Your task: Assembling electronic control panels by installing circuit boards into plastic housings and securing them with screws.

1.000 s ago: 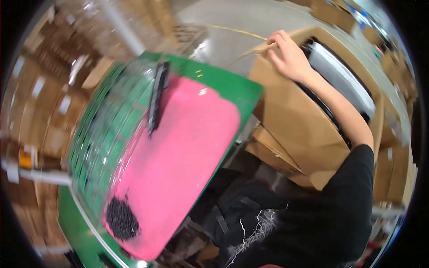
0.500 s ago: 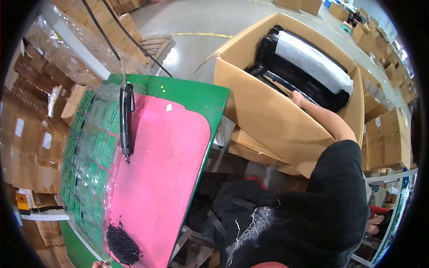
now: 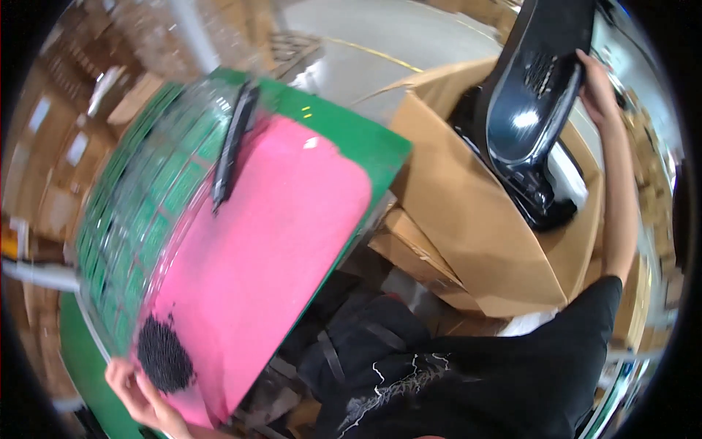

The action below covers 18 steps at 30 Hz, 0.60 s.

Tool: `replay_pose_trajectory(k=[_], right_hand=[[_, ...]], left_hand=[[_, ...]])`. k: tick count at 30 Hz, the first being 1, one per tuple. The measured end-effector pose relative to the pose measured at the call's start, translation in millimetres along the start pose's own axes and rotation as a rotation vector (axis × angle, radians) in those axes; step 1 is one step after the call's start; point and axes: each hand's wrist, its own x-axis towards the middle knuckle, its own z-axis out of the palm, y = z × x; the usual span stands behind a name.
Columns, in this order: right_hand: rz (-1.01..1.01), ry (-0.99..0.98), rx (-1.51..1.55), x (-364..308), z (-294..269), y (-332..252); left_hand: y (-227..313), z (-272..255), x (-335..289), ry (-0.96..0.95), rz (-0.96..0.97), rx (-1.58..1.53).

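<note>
My right hand grips the upper right edge of a large glossy black plastic shell with a slotted vent area. The shell stands tilted up, its lower part within the open cardboard box. Further black parts and a white sheet show beneath it. At the lower left, my left hand is open, fingers apart, beside a pile of small black pieces, probably screws. The pile lies on a pink mat covering a green table.
A black electric screwdriver lies across the mat's far left edge. Clear plastic trays with green circuit boards line the table's left side. A smaller cardboard box stands below the big one; stacked cartons fill the left.
My right hand has risen from inside the box and lifted the black shell up with it. My left hand has come further into view beside the pile. The whole view has tilted.
</note>
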Motion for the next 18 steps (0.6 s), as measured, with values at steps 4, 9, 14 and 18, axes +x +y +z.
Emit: replay_pose_trajectory(k=[4, 9, 14, 18], right_hand=[[-0.096, -0.345, 0.175, -76, 87, -41], [0.034, -0.594, 0.200, -228, 170, 5], [0.425, -1.218, -0.068, -270, 198, 28], [0.333, -1.493, -0.165, -278, 215, 41]], left_hand=[[40, 30, 3, -0.119, 0.014, -0.156], [52, 53, 15, -0.308, 0.031, -0.237], [25, 75, 21, -0.520, 0.053, 0.021], [10, 65, 24, -0.576, 0.116, 0.128]])
